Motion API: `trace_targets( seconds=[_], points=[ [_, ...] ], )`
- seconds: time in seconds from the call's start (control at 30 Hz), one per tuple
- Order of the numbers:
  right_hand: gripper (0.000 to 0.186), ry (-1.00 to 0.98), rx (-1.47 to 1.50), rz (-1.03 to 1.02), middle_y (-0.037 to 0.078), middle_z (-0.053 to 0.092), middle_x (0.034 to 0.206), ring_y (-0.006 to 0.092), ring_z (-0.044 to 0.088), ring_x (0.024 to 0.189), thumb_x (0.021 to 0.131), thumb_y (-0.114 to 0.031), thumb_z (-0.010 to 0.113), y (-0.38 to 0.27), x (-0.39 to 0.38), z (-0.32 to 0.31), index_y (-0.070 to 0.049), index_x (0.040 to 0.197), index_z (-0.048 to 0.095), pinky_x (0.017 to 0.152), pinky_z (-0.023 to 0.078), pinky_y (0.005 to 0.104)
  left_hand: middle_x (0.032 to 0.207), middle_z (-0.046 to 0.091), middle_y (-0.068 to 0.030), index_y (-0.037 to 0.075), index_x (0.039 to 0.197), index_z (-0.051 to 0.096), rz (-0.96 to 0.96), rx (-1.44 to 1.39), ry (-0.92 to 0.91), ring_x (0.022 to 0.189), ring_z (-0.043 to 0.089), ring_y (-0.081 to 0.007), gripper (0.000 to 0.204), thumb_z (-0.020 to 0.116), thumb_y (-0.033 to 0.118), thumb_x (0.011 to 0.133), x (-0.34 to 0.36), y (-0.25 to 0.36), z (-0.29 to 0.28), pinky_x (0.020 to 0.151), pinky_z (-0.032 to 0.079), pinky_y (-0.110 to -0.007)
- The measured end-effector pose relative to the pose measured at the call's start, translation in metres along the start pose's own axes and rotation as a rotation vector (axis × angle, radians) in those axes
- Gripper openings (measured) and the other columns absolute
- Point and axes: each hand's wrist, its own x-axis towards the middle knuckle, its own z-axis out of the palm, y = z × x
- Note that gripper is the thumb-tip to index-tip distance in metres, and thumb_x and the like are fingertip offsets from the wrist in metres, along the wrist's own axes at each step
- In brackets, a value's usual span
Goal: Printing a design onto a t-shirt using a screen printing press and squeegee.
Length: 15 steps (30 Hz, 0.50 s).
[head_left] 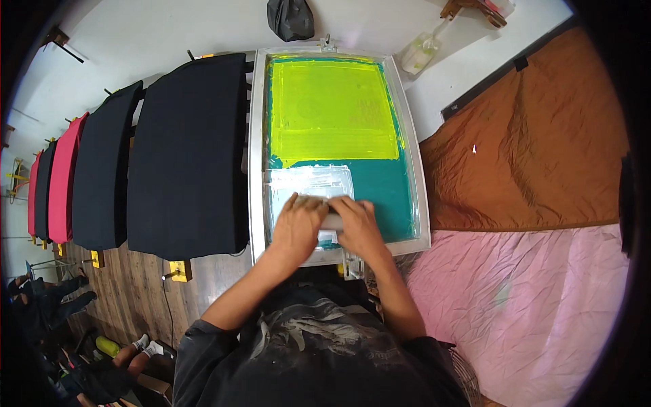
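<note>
Two bare hands sit side by side over the near end of the silver-edged screen-printing frame (422, 203), fingers curled down and clamped, as far as I can see, on one pale squeegee (330, 221). Left to right, the left hand (296, 227) comes first, over the frame's white ink patch (305, 179); next the squeegee shows in the gap; then the right hand (356, 224), beside the frame's bare green mesh (390, 197). The squeegee lies directly under both palms, so neither hand is nearer; its long axis seems to run crosswise on the frame, with the yellow-green ink block (332, 108) at the frame's far end. What shows of it is whitish grey, smooth and blocky; its blade is hidden from me, and the fingers cover most of the rest.
</note>
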Motion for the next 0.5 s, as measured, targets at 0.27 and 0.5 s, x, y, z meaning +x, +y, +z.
trace_targets(
  seconds=[0.27, 0.5],
  points=[
    [0.036, -0.484, -0.243, 0.107, 0.017, 0.063, 0.102, 0.0385, 0.062, 0.094, 0.07, 0.003, 0.061, 0.0, 0.089, -0.011, -0.004, 0.105, 0.062, 0.08, 0.05, 0.0486, 0.089, 0.068, -0.022, 0.003, 0.105, 0.069, -0.211, -0.23, -0.154, 0.088, 0.066, -0.0395, 0.042, 0.058, -0.011, 0.067, 0.03, -0.054, -0.007, 0.079, 0.053, -0.045],
    [0.035, -0.205, -0.189, 0.038, 0.016, 0.058, 0.097, 0.0375, 0.061, 0.093, 0.066, 0.005, 0.064, -0.018, 0.011, 0.007, -0.003, 0.1, 0.058, 0.078, 0.048, 0.048, 0.1, 0.066, -0.0241, -0.005, 0.102, 0.065, -0.065, -0.224, 0.035, 0.089, 0.064, -0.0417, 0.037, 0.055, -0.011, 0.068, -0.033, -0.031, 0.026, 0.079, 0.052, -0.046]
  ],
)
